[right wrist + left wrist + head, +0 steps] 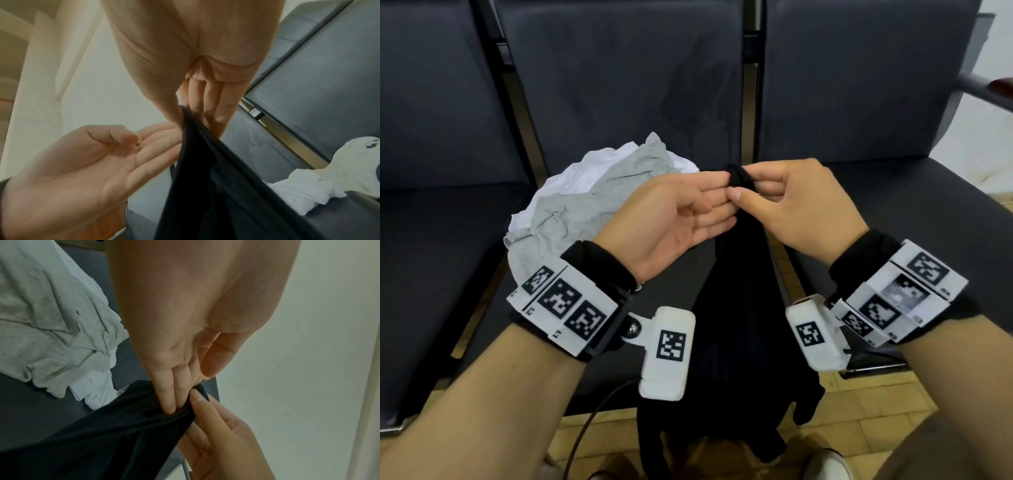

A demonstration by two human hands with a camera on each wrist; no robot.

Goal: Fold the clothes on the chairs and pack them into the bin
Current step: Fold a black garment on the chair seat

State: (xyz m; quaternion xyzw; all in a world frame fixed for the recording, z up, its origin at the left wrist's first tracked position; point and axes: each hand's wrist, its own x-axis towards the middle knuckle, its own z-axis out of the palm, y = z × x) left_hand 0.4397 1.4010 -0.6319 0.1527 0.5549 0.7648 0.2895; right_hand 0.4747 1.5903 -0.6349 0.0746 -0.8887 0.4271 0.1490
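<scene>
A black garment point(736, 308) hangs from my two hands in front of the middle chair point(619, 85), its lower end close to the floor. My right hand point(739, 186) pinches its bunched top between thumb and fingers point(222, 104). My left hand point(709, 202) lies palm up beside it, its straight fingers point(170, 402) touching the cloth point(102, 434) and its thumb off the cloth. A crumpled pile of grey and white clothes point(592, 202) lies on the middle chair's seat, left of my hands. No bin is in view.
Dark padded chairs stand in a row: one at the left point(431, 240), one at the right point(893, 205) with a wooden armrest point(989, 89). Tan floor tiles point(859, 411) show below the seats. A thin cable point(585, 428) hangs under my left wrist.
</scene>
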